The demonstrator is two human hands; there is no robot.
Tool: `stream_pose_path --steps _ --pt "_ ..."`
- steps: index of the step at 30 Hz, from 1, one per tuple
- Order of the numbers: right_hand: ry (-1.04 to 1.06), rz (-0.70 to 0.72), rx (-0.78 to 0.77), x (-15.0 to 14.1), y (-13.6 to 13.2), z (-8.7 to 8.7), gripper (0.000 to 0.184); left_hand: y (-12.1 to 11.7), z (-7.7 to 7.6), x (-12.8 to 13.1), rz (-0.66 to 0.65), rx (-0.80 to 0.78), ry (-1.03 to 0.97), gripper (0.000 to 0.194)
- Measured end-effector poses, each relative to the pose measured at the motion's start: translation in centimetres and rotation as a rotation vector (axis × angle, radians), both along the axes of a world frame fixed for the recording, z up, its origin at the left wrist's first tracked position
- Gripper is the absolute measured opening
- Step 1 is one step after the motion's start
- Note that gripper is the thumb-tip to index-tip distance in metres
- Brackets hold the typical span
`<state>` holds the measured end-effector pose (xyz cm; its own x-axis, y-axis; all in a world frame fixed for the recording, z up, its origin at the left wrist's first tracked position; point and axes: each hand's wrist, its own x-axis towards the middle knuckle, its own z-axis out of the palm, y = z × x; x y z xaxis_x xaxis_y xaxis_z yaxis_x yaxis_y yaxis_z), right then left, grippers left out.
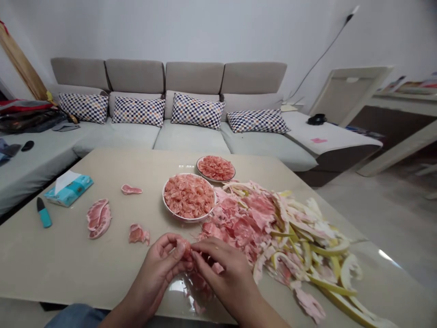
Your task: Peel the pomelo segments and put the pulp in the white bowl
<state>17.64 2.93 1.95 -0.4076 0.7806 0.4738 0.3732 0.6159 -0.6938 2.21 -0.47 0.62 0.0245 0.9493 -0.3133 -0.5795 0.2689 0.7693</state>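
Between my two hands, low over the table's near side, is a small piece of pink pomelo flesh (186, 249). My left hand (164, 259) grips it between thumb and curled fingers. The thumb and forefinger of my right hand (223, 269) pinch at its right side; what exactly they hold is hidden. Just beyond stands a white bowl (189, 220) heaped with peeled pomelo flesh. Left of my hands lie a torn pomelo piece (138, 233), a larger pomelo segment (99, 218) and a thin, small one (131, 189).
A big heap of pink membranes (244, 218) and yellow-green pomelo rind (327, 250) covers the table's right side. Behind the bowl sits a dark-rimmed plate (215, 180) of flesh. At left are a tissue pack (70, 190) and a teal-handled knife (44, 215). A sofa (191, 136) stands beyond.
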Motion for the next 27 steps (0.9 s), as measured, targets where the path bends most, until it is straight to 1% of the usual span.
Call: stream_pose_path --steps 6,9,11,13,15,18,19,22,25,27 --pt "-0.114 -0.005 0.085 0.2 -0.2 -0.3 0.015 0.0 -0.2 0.2 0.022 0.071 0.144 0.020" --pt "-0.163 -0.010 0.081 0.3 -0.2 -0.5 0.015 0.0 -0.4 0.3 0.001 0.083 0.167 0.019" --pt "-0.164 -0.025 0.048 0.4 -0.1 -0.4 0.015 -0.1 -0.5 0.3 -0.024 0.077 0.153 0.018" --pt "-0.111 -0.046 -0.014 0.5 0.0 -0.1 0.013 -0.1 -0.5 0.3 -0.047 0.090 0.139 0.018" --pt "-0.039 -0.045 -0.122 0.6 0.2 0.3 0.011 0.1 -0.5 0.2 -0.050 0.129 0.144 0.019" --pt "0.008 -0.011 -0.270 0.6 0.4 0.7 0.021 0.3 -0.8 0.0 -0.036 0.161 0.177 0.024" --pt "0.006 -0.006 -0.298 0.6 0.5 0.8 0.021 0.3 -1.0 -0.1 -0.032 0.158 0.192 0.025" --pt "0.008 -0.011 -0.382 0.5 0.6 0.8 0.012 0.4 -1.3 -0.3 -0.033 0.145 0.232 0.025" --pt "0.067 0.003 -0.518 0.5 0.6 1.0 0.010 0.3 -1.3 -0.5 -0.052 0.132 0.258 0.025" --pt "0.111 0.012 -0.577 0.5 0.7 1.2 0.010 0.3 -1.2 -0.6 -0.063 0.132 0.274 0.023"
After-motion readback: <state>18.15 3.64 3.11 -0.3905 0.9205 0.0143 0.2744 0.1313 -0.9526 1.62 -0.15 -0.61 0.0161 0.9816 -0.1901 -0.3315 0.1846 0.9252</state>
